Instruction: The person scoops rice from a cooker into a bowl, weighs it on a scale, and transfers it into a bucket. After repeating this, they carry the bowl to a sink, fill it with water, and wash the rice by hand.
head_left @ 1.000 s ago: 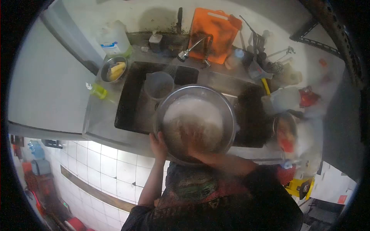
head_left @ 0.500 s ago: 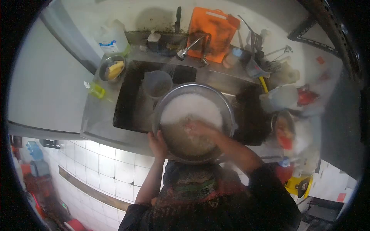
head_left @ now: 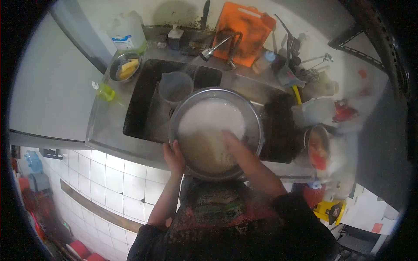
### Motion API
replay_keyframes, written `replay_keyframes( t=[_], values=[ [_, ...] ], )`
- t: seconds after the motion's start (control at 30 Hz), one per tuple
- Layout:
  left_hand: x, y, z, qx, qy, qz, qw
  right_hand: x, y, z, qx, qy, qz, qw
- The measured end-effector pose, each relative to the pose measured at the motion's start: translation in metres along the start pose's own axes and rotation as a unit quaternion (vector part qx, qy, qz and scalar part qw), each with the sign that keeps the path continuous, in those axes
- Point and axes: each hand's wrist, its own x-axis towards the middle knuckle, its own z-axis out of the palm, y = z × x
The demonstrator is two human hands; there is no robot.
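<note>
A large round metal bowl [head_left: 259,130] sits at the front edge of the sink, close against my body. Milky white liquid [head_left: 213,115] fills its far part, and a beige, grainy-looking mass [head_left: 200,145] shows nearer to me. My left hand [head_left: 175,157] grips the bowl's left side, fingers up along the wall near the rim. Inside the bowl is my right hand [head_left: 235,148], its fingers dipped into the contents at the right of the middle. Those fingertips are hidden by the cloudy liquid and blur.
Behind the bowl, a clear plastic jug [head_left: 175,89] stands in the sink [head_left: 130,117] under the faucet [head_left: 209,52]. At left are a small metal bowl [head_left: 126,69] with yellow pieces and a soap bottle [head_left: 104,92]. An orange cutting board [head_left: 241,32] leans on the wall; utensils [head_left: 289,52] stand right.
My right hand has moved a little to the right and deeper into the bowl's contents. My left hand keeps its place on the bowl. The whole view has shifted slightly.
</note>
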Motion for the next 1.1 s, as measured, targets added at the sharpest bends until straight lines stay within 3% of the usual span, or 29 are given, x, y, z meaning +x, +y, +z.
replay_keyframes(
  t=[0.07,0.13,0.17,0.2,0.3,0.37,0.4,0.5,0.57,0.73,0.77,0.83,0.87,0.9,0.97,1.07,1.1],
  values=[
    [0.003,-0.011,0.003,-0.032,0.0,0.006,0.999,-0.048,-0.017,0.047,0.054,0.011,-0.071,0.996],
    [0.003,-0.017,0.001,-0.026,-0.004,0.006,1.0,-0.092,-0.027,0.101,-0.116,0.105,-0.235,0.959],
    [0.005,-0.018,0.001,-0.007,-0.01,0.007,1.0,-0.11,-0.028,0.123,-0.234,0.168,-0.295,0.911],
    [0.006,-0.019,0.0,0.013,-0.018,0.007,1.0,-0.101,-0.013,0.132,-0.433,0.227,-0.383,0.784],
    [0.007,-0.023,-0.001,0.059,-0.024,-0.001,0.998,-0.152,-0.065,0.166,-0.532,0.184,-0.253,0.787],
    [0.01,-0.046,0.007,0.041,-0.005,0.029,0.999,-0.123,-0.066,0.164,-0.546,0.242,-0.278,0.752],
    [0.008,-0.05,0.003,0.044,-0.007,0.022,0.999,-0.131,-0.083,0.154,-0.558,0.215,-0.259,0.759],
    [0.004,-0.037,-0.001,0.06,-0.027,-0.037,0.997,-0.073,-0.084,0.091,-0.618,0.212,-0.276,0.705],
    [0.002,-0.009,-0.005,0.055,-0.025,-0.027,0.998,-0.08,-0.097,0.081,-0.645,0.18,-0.215,0.711],
    [0.0,0.01,-0.006,0.023,-0.02,-0.003,1.0,-0.065,-0.088,0.022,-0.524,-0.109,-0.22,0.816],
    [0.0,0.007,-0.005,0.047,-0.013,0.003,0.999,-0.068,-0.095,0.018,-0.524,-0.118,-0.225,0.813],
    [-0.001,-0.002,-0.005,0.062,-0.02,-0.004,0.998,-0.082,-0.144,0.044,-0.645,-0.004,-0.257,0.719],
    [-0.001,-0.009,-0.005,0.056,-0.036,-0.014,0.998,-0.067,-0.152,0.048,-0.623,0.101,-0.289,0.72],
    [-0.001,-0.012,-0.007,0.049,-0.054,-0.023,0.997,-0.076,-0.166,0.058,-0.517,0.11,-0.318,0.787],
    [-0.006,-0.005,-0.008,0.074,-0.045,-0.017,0.996,-0.011,-0.153,0.062,-0.495,0.114,-0.395,0.765],
    [-0.012,0.01,-0.007,0.057,-0.036,-0.015,0.998,0.049,-0.109,0.089,-0.545,0.22,-0.396,0.705],
    [-0.011,0.013,-0.006,0.042,-0.034,-0.017,0.998,0.036,-0.109,0.101,-0.506,0.16,-0.331,0.78]
  ],
)
